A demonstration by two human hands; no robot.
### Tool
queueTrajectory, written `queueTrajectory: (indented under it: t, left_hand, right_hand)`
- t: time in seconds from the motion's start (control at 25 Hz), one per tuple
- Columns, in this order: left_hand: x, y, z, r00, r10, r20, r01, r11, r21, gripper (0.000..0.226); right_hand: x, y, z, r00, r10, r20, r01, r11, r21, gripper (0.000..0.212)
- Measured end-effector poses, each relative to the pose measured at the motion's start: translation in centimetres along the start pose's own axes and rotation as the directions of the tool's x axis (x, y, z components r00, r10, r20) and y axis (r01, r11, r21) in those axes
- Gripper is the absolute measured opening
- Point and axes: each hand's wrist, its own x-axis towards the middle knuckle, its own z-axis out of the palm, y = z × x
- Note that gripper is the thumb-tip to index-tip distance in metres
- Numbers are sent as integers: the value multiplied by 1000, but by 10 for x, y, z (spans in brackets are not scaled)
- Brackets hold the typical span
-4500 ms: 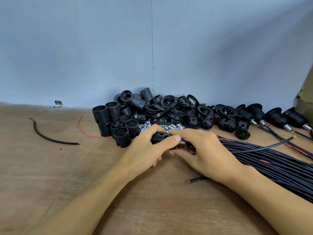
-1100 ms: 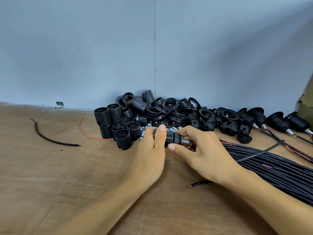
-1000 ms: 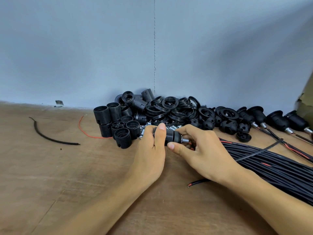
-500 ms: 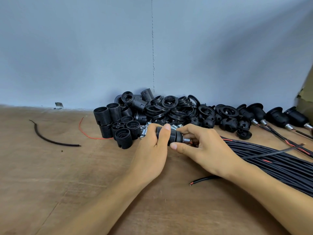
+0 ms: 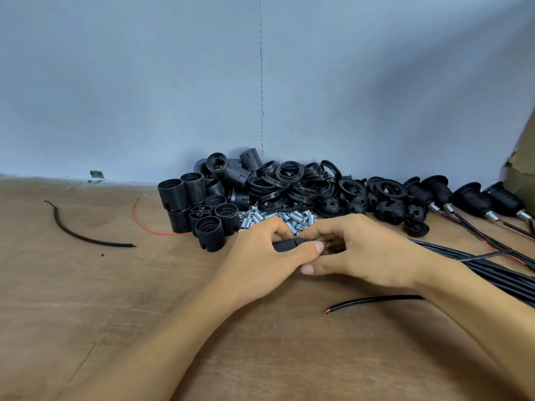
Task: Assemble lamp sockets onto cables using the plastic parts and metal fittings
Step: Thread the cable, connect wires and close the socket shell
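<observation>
1. Left hand (image 5: 257, 259) clamps the socket (image 5: 285, 245) by its ribbed barrel, low before the parts pile (image 5: 289, 183).
2. Right hand (image 5: 373, 253) pinches its far end, fingers (image 5: 327, 228) curled.
3. Probably light, stiff plastic; ribs offer grip.

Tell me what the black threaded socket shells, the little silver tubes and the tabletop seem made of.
Threaded socket shells: likely moulded plastic, matte black, crisp ridged threads. Silver tubes: metal by the look, bright and reflective, perhaps plated. Tabletop: seemingly bare wood board, dull brown with visible grain and scuffs.
</observation>
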Motion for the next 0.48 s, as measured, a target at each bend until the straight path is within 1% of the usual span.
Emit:
queueTrajectory:
  t: [0.08,0.16,0.2,0.28,0.36,0.44,0.48]
  left_hand:
    - [2,-1,0,999,-29,26,31,997,-77,45]
    - [4,-1,-1,998,-48,28,51,987,-150,45]
    - [5,-1,-1,999,-40,16,42,987,-156,46]
    - [3,-2,0,999,1,-32,-4,994,-109,47]
    - [2,-1,3,996,59,-73,-64,996,-60,48]
    - [1,1,7,990,91,-103,-96,994,-44,48]
    - [2,2,8,990,69,-125,-76,996,-54,50]
  right_hand:
    - [0,0,-1,1000,-21,-10,20,994,-111,24]
    - [-2,0,3,995,-94,-26,84,960,-268,38]
    - [-3,-1,6,989,-143,-25,128,940,-315,43]
    - [-3,-2,9,978,-205,-49,175,919,-354,44]
    - [-2,-3,9,977,-192,-94,149,925,-350,40]
    - [-2,-6,9,979,-194,-63,160,921,-354,35]
    - [-1,-6,12,976,-213,-32,188,915,-357,33]
